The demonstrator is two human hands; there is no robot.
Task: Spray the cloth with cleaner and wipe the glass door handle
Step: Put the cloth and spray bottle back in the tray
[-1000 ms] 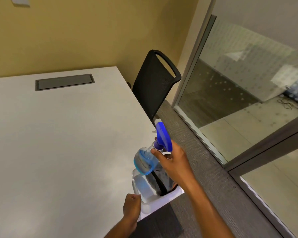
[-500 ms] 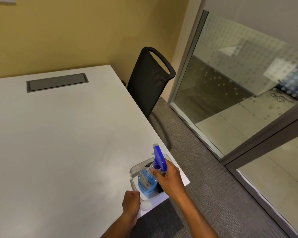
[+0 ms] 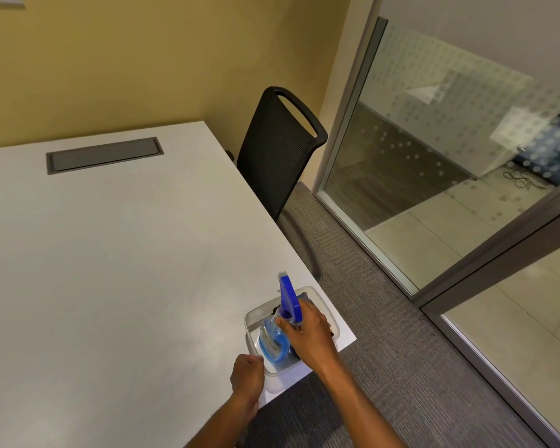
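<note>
A clear spray bottle [image 3: 274, 340] of blue cleaner with a blue trigger head stands inside a clear plastic bin [image 3: 250, 319] at the table's near right corner. My right hand [image 3: 307, 334] grips the bottle at its neck, just under the trigger. My left hand [image 3: 247, 375] is curled at the bin's near left corner and holds its rim. A dark cloth [image 3: 307, 298] lies in the bin, mostly hidden behind the bottle and my hand. The glass door [image 3: 514, 318] stands to the right; its handle is out of view.
The white table [image 3: 110, 270] has a grey cable hatch [image 3: 104, 155] at the back. A black mesh chair [image 3: 280, 147] stands at the table's right side. Grey carpet [image 3: 385, 334] runs between the table and the glass wall [image 3: 434, 140].
My right hand has lowered the spray bottle from above the bin down into it. My left hand has stayed at the bin's corner.
</note>
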